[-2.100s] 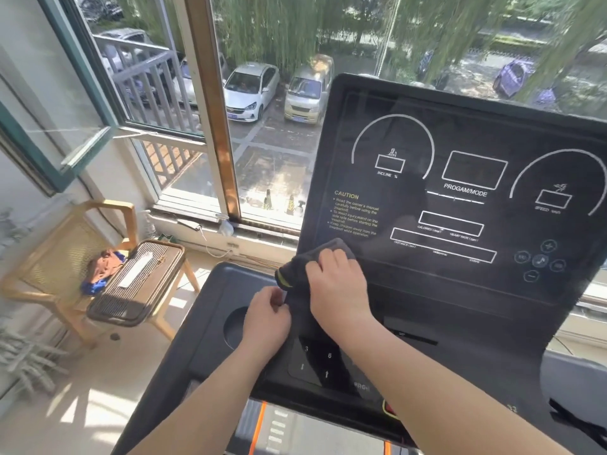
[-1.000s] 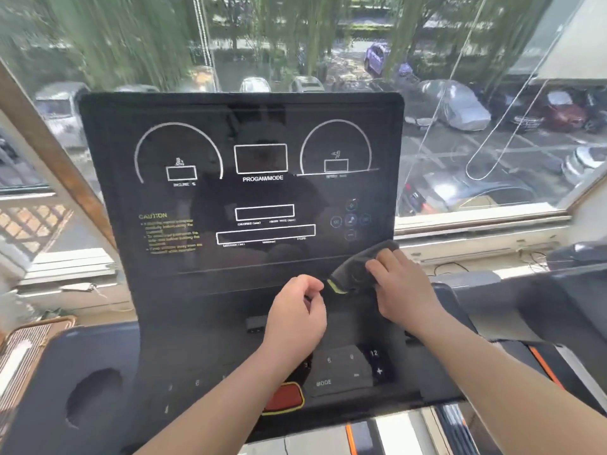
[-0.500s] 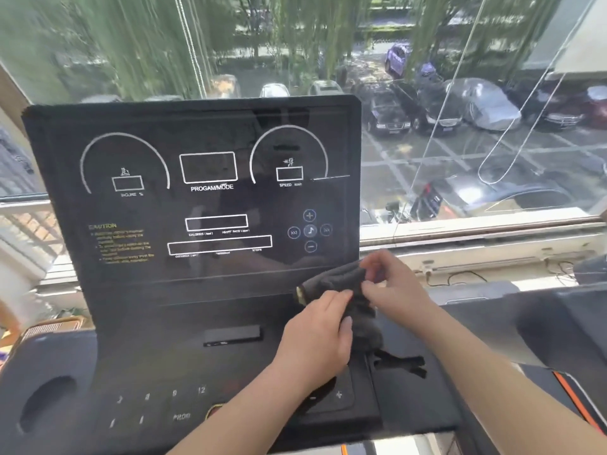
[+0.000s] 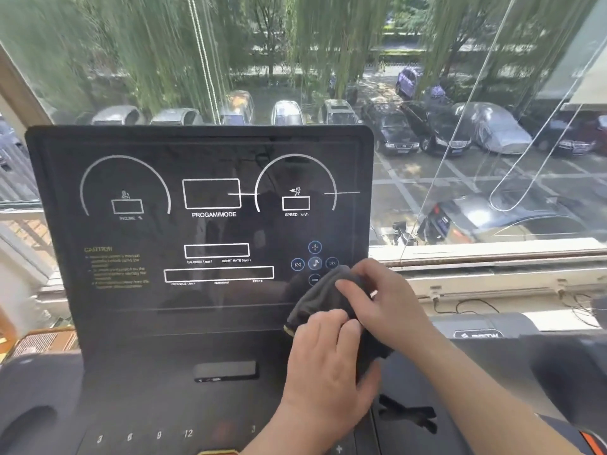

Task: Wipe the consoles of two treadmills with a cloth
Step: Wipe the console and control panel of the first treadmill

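item: dark cloth [image 4: 323, 300], bunched at lower-r corner of console [image 4: 203, 224] over media keys [image 4: 314, 262], l hand [image 4: 328, 366] & r hand [image 4: 387, 303] fingers curled gripping it; risk: wad may press keys, or slip if the 2 grips shift.

We note the console panel [image 4: 203, 231] as glossy, reflective black plastic; the cloth [image 4: 320, 298] as soft, matt dark-grey fabric.

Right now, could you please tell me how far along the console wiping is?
Done: the cloth has swept the lower edge of this console's display from left to right. In hand: the left hand and right hand bunch the cloth at the lower right corner. Apparently left: the display's upper part, the keypad below, and the neighbouring treadmill.
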### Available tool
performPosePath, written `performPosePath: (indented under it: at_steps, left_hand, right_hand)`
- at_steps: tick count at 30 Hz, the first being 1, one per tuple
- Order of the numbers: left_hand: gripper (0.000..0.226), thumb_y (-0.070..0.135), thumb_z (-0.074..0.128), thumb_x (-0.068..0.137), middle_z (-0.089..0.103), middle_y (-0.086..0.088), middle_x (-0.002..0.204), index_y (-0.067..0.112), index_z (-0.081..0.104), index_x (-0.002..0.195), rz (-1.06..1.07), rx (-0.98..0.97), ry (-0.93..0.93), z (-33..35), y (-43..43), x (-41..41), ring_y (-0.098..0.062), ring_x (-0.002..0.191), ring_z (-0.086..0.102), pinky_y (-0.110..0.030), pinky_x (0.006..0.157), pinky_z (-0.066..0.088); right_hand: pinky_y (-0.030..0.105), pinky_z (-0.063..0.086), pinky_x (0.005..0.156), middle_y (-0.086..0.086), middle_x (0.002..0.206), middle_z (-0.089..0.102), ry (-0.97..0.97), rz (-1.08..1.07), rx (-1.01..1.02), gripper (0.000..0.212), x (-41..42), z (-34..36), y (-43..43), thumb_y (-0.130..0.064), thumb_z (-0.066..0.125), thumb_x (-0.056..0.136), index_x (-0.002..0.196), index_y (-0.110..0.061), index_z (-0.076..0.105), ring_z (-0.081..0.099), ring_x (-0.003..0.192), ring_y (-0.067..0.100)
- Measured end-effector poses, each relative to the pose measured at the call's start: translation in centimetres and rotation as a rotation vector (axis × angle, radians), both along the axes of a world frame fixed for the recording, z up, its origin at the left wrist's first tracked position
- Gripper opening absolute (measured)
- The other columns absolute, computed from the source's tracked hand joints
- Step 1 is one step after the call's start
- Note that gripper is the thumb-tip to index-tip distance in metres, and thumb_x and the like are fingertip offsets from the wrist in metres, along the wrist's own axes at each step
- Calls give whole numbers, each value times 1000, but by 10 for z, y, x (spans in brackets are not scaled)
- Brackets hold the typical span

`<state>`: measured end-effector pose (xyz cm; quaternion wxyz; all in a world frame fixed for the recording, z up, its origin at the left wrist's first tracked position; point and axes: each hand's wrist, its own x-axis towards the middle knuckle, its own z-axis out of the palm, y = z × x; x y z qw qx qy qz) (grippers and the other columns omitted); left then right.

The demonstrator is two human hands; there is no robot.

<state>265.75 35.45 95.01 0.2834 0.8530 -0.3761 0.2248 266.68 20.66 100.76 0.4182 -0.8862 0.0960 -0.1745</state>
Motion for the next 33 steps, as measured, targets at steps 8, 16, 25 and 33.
performPosePath:
  at_steps: [8,16,25,33]
  left_hand:
    - [100,59,81,67,43,-6,146,16,47,151,17,350,-82,-1,-11,59,-32,132,42,-48,116,29]
    - [61,21,63,86,49,-12,153,17,56,146,-27,306,-485,96,-8,141,-36,145,42,-59,124,21]
    - [66,23,58,88,26,0,170,26,45,153,-258,584,-490,69,-8,126,-25,156,23,-51,128,6]
    - [67,25,53,92,21,5,171,33,38,157,-233,585,-545,155,5,186,-16,158,16,-47,129,7]
  right_hand:
    - [30,51,78,-7,103,51,-352,-160,-290,30,55,50,-13,-43,73,92,118,-27,73,56,95,16]
    - [38,55,90,-8,121,65,-105,-89,444,37,111,120,-55,-49,42,107,137,-33,58,64,113,18]
    - [51,52,104,16,106,79,111,-48,743,51,133,120,-61,-64,41,100,98,-28,78,72,104,38]
    - [55,47,113,20,123,74,82,-96,746,62,130,119,-58,-69,43,101,113,-17,75,68,121,38]
